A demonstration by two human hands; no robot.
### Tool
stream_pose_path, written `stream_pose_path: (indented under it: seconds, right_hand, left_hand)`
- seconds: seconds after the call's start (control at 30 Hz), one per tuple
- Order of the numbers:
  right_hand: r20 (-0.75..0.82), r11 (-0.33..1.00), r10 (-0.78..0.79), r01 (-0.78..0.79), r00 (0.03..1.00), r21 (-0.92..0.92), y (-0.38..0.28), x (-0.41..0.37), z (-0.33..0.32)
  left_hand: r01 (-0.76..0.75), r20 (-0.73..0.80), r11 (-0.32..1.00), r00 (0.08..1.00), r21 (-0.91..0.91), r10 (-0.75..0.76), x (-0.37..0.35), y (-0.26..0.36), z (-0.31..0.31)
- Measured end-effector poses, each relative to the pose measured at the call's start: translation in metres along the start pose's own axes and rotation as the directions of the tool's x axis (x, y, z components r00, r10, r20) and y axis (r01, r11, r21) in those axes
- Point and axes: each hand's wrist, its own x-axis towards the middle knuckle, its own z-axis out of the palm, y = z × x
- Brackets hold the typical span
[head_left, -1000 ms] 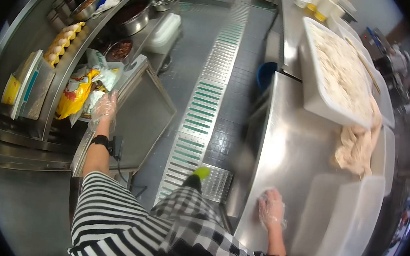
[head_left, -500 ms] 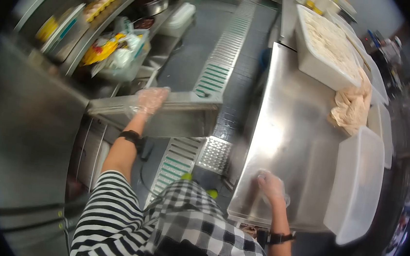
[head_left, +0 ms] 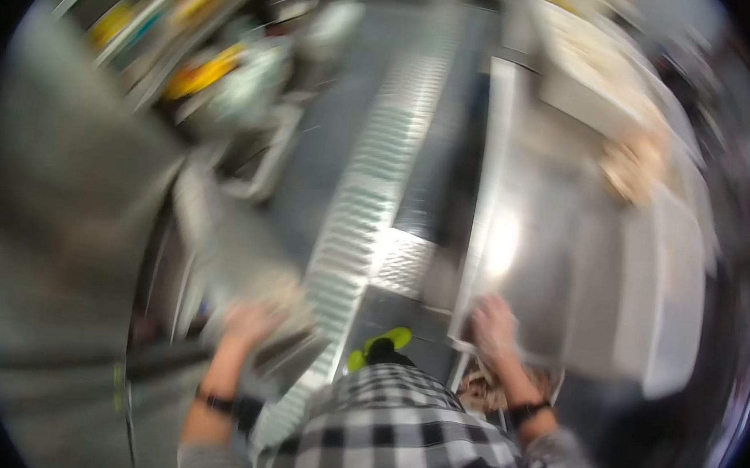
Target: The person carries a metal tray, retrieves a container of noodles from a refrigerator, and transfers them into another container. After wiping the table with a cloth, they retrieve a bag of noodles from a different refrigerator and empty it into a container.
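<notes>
My left hand (head_left: pixel 251 321), in a clear plastic glove, is against the outer end of a swung-out steel door (head_left: pixel 224 221), low on the left side. Motion smears its fingers. My right hand (head_left: pixel 493 326), also gloved, is over the near left corner of the steel worktable (head_left: pixel 532 274). Its fingers look curled, and whatever may be in them is hidden. Beyond it on the worktable, a pale lump of dough (head_left: pixel 635 163) hangs over the edge of a white tub (head_left: pixel 582 105). A translucent bin (head_left: pixel 646 293) stands along the right side.
A steel cabinet (head_left: pixel 66 198) fills the left edge. Past the door, shelves hold bags and a yellow package (head_left: pixel 206 69). A floor drain grate (head_left: pixel 383 146) runs down the aisle. Below the worktable's near corner is a container of brownish pieces (head_left: pixel 482 388).
The steel door has swung from across the aisle back toward me, with my left hand moving down alongside it. My right hand has shifted slightly toward the worktable's near corner. The view has turned and blurred.
</notes>
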Motion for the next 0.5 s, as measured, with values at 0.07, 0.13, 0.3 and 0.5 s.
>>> stream_pose_path:
  seconds: [0.07,0.13,0.3,0.5]
  right_hand:
    - [-0.125,0.997,0.064,-0.06,0.99,0.039,-0.004,-0.015,-0.004]
    - [-0.159,0.985,0.106,-0.082,0.982,0.155,-0.005,-0.009,-0.021]
    - [-0.338,0.553,0.688,-0.163,0.642,0.817,0.061,-0.052,-0.065]
    - [-0.631,0.559,0.769,-0.373,-0.102,0.741,0.212,-0.143,-0.178]
  left_hand:
    - [0.167,0.025,0.982,0.985,0.09,-0.17,-0.037,-0.037,0.008]
    - [0.233,-0.035,0.97,0.972,0.064,-0.232,-0.048,-0.032,-0.019]
    - [0.056,-0.12,0.983,0.99,-0.174,-0.078,-0.063,-0.103,0.046]
    - [0.037,0.086,0.833,0.996,-0.553,0.012,-0.019,-0.042,0.081]
